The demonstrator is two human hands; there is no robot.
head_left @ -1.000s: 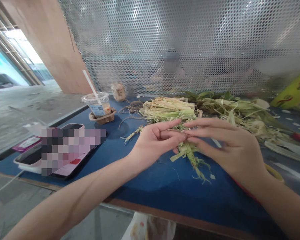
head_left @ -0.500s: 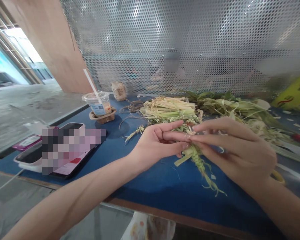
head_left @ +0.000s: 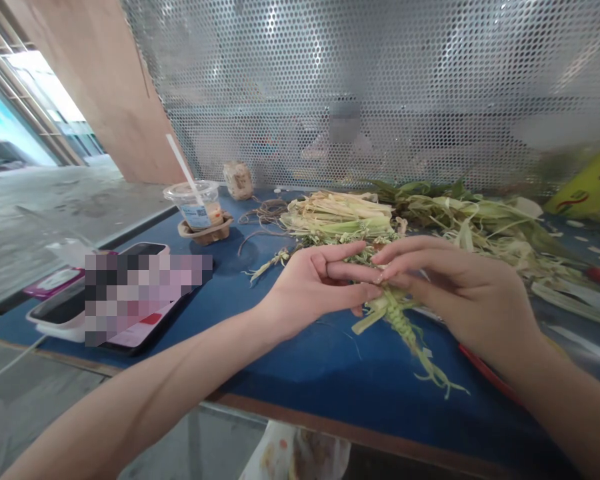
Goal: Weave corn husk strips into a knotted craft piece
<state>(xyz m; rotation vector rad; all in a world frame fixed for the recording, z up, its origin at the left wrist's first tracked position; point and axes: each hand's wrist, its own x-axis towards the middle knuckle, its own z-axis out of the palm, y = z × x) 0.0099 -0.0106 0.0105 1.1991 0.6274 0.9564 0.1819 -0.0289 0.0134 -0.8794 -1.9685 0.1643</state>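
Note:
Over the near part of the blue table (head_left: 300, 370), my left hand (head_left: 313, 287) pinches the top of a braided corn husk strip (head_left: 403, 323) between thumb and fingers. The green braid hangs down to the right and ends in frayed strands. My right hand (head_left: 473, 293) meets the left fingertips there, its thumb and fingers pinched together. What lies between the right fingertips is too small and covered to make out. Just behind the hands is a stack of pale husk strips (head_left: 337, 217), with small knotted husk pieces (head_left: 275, 263) in front of it.
Loose husks (head_left: 480, 217) and a yellow packet (head_left: 587, 183) lie at the right. A red curved handle (head_left: 490, 373) shows under my right wrist. A plastic cup (head_left: 195, 207) with a straw, twine (head_left: 267, 213) and phones (head_left: 60, 313) are at left. A perforated metal screen (head_left: 280, 80) stands behind.
My right hand has shifted slightly left, its fingers closer together at the left fingertips. The braid's tail has swung a little right. The red handle has come into view.

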